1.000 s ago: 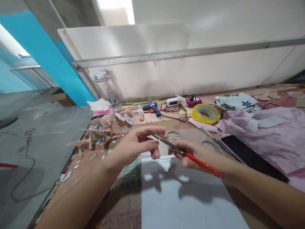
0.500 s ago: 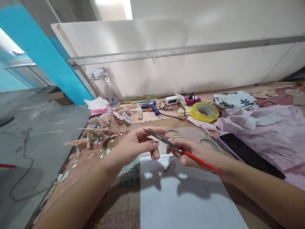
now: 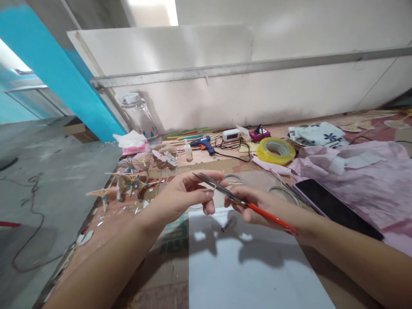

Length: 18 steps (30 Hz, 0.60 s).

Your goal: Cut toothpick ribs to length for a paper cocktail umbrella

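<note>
My right hand (image 3: 249,201) is closed around a pair of scissors (image 3: 240,201) with red handles, held above a white sheet of paper (image 3: 251,274). The blades point up and to the left, across the fingers of my left hand (image 3: 189,193). Between the thumb and a finger of that hand is a thin pale wooden stick (image 3: 215,188), pinched right by the blades. Most of the stick is hidden behind the fingers and the scissors.
Small paper umbrellas (image 3: 128,182) stand at left. Behind are a glue bottle (image 3: 188,151), a blue glue gun (image 3: 204,145) and a clear jug (image 3: 140,113). Yellow tape (image 3: 275,151), a phone (image 3: 337,208) and pink cloth (image 3: 357,176) lie right. The table edge (image 3: 82,227) drops to the floor.
Both hands and the scissors keep nearly the same pose. Less of the pale stick shows beside the blades now. The whole view has shifted very slightly.
</note>
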Motion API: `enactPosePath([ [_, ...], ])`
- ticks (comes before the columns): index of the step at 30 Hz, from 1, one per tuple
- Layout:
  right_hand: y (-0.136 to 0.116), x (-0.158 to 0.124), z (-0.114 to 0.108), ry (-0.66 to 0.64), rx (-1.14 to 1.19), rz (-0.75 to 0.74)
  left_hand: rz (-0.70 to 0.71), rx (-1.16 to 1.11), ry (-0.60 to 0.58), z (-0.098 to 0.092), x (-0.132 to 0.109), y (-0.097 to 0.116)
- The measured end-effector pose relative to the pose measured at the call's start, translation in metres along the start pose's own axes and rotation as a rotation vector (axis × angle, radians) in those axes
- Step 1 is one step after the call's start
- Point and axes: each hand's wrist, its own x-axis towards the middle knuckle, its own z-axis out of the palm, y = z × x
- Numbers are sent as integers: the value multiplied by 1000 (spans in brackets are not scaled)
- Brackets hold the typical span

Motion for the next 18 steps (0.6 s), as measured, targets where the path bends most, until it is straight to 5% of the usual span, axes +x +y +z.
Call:
enactPosePath([
  [18, 4, -4, -1, -63, 67, 1, 43, -41, -150, -3, -3, -1],
])
